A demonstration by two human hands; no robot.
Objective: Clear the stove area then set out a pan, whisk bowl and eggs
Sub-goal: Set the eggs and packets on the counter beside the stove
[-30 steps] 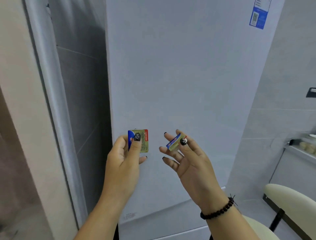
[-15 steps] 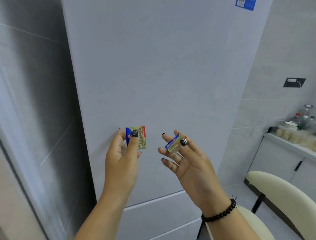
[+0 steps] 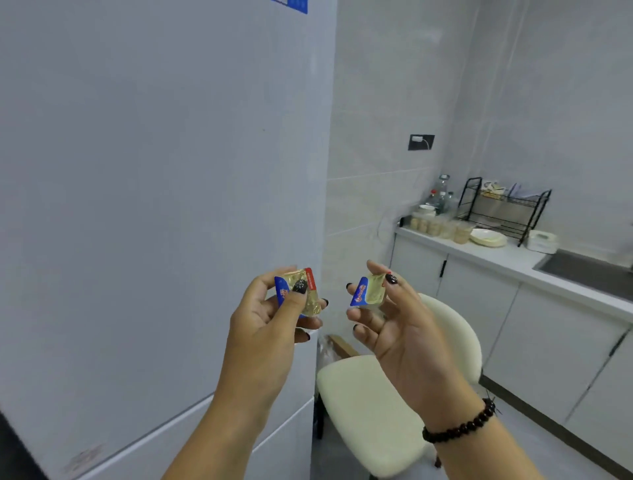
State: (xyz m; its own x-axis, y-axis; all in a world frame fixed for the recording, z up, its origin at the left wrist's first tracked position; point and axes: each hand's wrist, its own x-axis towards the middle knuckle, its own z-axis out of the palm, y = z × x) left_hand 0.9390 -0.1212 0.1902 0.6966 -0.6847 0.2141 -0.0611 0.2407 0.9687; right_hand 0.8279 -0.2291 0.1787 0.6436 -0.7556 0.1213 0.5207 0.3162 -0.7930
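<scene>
Lower centre, nearest: two bare hands raised side by side, apart, each w/ a small packet.

Left hand [image 3: 270, 318]: back of hand toward camera, thumb & fingers curled round left packet [image 3: 301, 291]; the thumb w/ dark nail lies across the packet face. Packet is gold foil w/ blue edge at left & red strip at right, roughly upright.

Right hand [image 3: 400, 329]: palm toward frame left, thumb & forefinger pinch right packet [image 3: 369, 291] at its top; other fingers loosely spread below. Packet is pale yellow w/ blue flap at its lower left, tilted. A dark bead bracelet [image 3: 460, 423] circles the right wrist, lower right.

Behind the hands, lower centre: cream chair [image 3: 370, 407], padded seat & curved back, dark legs, on the floor.

Left half of frame: tall pale fridge [image 3: 154, 205], door seams near its base, blue label [image 3: 291, 4] at top edge.

Right, mid-height & further off: white bench [image 3: 513, 260] over white cupboard doors. On it, left to right: row of small jars [image 3: 435, 226], some bottles behind, stack of pale plates [image 3: 488, 238], black wire rack [image 3: 503, 209], white box-like item (blurred). Dark sink [image 3: 589, 274] at far right of bench.

Far wall, upper centre-right: dark socket [image 3: 421, 142] w/ white plug, on pale tiles.

Pan, whisk bowl, eggs, stove: can't pick out in this view.
</scene>
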